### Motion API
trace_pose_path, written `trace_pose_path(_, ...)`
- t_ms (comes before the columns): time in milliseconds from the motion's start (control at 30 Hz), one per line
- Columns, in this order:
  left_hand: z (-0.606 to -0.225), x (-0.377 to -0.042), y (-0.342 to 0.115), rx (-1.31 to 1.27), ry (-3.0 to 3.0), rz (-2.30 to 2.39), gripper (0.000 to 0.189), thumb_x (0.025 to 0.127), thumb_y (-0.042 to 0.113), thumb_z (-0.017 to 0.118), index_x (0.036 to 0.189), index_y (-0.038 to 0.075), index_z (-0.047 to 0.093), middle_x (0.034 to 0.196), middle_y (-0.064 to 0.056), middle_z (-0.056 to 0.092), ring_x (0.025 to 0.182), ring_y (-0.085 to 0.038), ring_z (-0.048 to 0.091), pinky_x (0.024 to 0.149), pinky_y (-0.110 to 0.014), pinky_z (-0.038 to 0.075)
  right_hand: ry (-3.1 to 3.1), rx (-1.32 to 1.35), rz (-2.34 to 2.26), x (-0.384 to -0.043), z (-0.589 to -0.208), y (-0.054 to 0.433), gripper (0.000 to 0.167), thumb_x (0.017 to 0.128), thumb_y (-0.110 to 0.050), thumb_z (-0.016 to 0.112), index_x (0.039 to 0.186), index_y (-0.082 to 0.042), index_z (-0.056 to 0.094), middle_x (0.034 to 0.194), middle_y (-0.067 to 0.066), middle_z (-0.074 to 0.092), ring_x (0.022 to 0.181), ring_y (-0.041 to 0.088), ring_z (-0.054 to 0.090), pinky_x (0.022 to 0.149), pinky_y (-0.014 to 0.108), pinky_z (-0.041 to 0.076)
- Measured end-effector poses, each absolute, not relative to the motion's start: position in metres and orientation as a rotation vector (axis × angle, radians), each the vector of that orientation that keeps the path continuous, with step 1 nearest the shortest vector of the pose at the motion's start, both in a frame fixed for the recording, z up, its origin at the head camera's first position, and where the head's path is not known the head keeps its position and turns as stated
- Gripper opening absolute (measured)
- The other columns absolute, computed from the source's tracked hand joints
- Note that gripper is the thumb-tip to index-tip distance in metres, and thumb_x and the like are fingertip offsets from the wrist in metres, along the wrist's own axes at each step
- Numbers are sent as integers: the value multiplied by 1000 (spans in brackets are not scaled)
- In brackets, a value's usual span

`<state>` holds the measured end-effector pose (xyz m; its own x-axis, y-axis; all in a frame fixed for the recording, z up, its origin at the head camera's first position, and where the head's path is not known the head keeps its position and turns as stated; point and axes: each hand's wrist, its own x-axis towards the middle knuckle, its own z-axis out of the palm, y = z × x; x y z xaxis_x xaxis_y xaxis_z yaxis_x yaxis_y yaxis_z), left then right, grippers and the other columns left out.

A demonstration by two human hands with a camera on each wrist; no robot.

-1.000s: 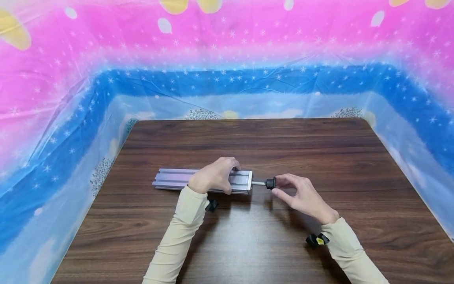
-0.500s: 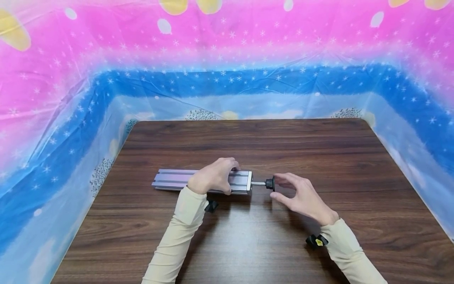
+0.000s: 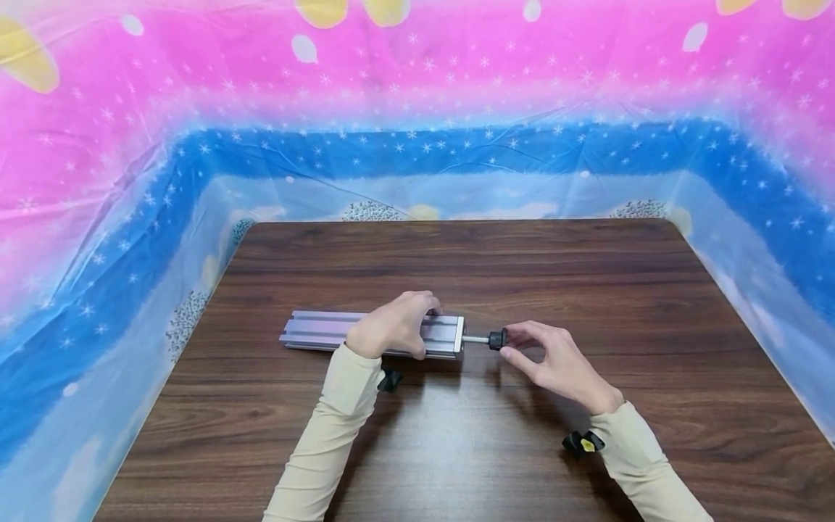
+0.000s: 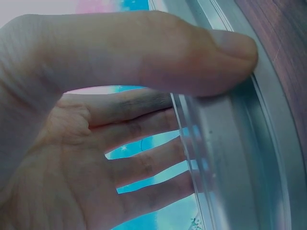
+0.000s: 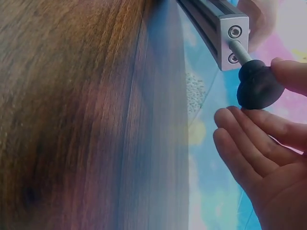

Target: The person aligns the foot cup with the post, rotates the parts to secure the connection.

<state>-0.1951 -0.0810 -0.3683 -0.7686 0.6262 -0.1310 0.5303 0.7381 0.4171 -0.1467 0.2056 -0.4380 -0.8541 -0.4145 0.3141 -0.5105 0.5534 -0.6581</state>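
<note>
- Just below center frame, the aluminum profile (image 3: 326,330) runs left to right, my left hand (image 3: 391,324) gripping over it, thumb nearside.
- Threaded rod (image 3: 476,339) pokes out its right end, roughly same line, black knob (image 3: 496,339) on the tip.
- Right hand (image 3: 559,365) is nearer that: thumb and finger pinching the knob, forearm slanting up from lower right.

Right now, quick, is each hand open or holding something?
Left hand: gripping the silver metal bar.
Right hand: pinching the black knob between thumb and fingers.
</note>
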Motion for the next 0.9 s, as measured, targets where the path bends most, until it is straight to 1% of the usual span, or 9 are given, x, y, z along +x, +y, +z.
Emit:
trace_pose_path(67, -369, -195, -80, 916, 2680, 524, 63, 62, -2, 83, 121, -4, 63, 106, -9, 64, 91, -18, 56, 82, -30, 52, -2694, 771, 1202, -147, -439, 206, 25, 97, -26, 68, 116, -11, 71, 104, -2, 74, 92, 9, 70, 80, 35, 59)
trace_pose_path(167, -369, -195, -79, 924, 2679, 525, 62, 62, -2, 82, 121, -4, 63, 106, -9, 64, 90, -18, 56, 81, -30, 52, -2746, 726, 1211, -147, -440, 207, 26, 100, -30, 63, 114, -10, 72, 100, -4, 75, 91, 8, 70, 79, 29, 58)
trace_pose_path(267, -368, -195, -80, 917, 2671, 538, 62, 62, -3, 82, 121, -4, 63, 105, -9, 63, 89, -18, 55, 80, -30, 52, -2758, 719, 1214, -147, -440, 207, 29, 101, -31, 62, 116, -8, 71, 100, -3, 75, 91, 9, 71, 80, 30, 58)
trace_pose_path(367, -367, -194, -81, 920, 2670, 544, 62, 62, -3, 82, 121, -4, 63, 104, -8, 63, 88, -18, 55, 79, -30, 51, -2710, 750, 1213, -147, -440, 207, 33, 97, -29, 68, 121, -7, 68, 108, -1, 74, 96, 13, 71, 84, 34, 58)
trace_pose_path(500, -367, -194, -83, 939, 2672, 536, 62, 62, -2, 82, 121, -4, 63, 103, -9, 63, 88, -18, 55, 79, -30, 51, -2577, 843, 1199, -145, -442, 206, 51, 85, -21, 82, 129, -7, 62, 120, 5, 69, 102, 24, 71, 88, 43, 57)
trace_pose_path(567, -368, -194, -83, 941, 2672, 537, 63, 62, -2, 82, 122, -4, 63, 104, -9, 63, 88, -18, 55, 78, -29, 51, -2533, 883, 1186, -145, -442, 206, 55, 81, -16, 84, 131, -8, 61, 122, 6, 68, 103, 28, 71, 88, 47, 57)
trace_pose_path(633, -368, -193, -83, 935, 2673, 536, 63, 61, -2, 82, 122, -4, 63, 103, -8, 63, 88, -17, 55, 78, -29, 51, -2522, 898, 1179, -145, -442, 205, 53, 81, -13, 84, 129, -9, 61, 120, 5, 69, 102, 29, 71, 87, 48, 57)
trace_pose_path(733, -369, -194, -82, 937, 2675, 540, 63, 61, -3, 82, 121, -4, 63, 102, -8, 63, 87, -17, 55, 77, -29, 51, -2545, 890, 1156, -145, -440, 205, 46, 83, -13, 83, 125, -9, 64, 114, 4, 70, 99, 28, 72, 85, 48, 58)
trace_pose_path(900, -369, -195, -81, 927, 2671, 544, 62, 61, -3, 82, 121, -4, 63, 102, -8, 62, 87, -17, 55, 77, -29, 51, -2625, 846, 1148, -144, -437, 206, 33, 90, -19, 76, 120, -8, 69, 109, 2, 73, 95, 19, 73, 83, 44, 59)
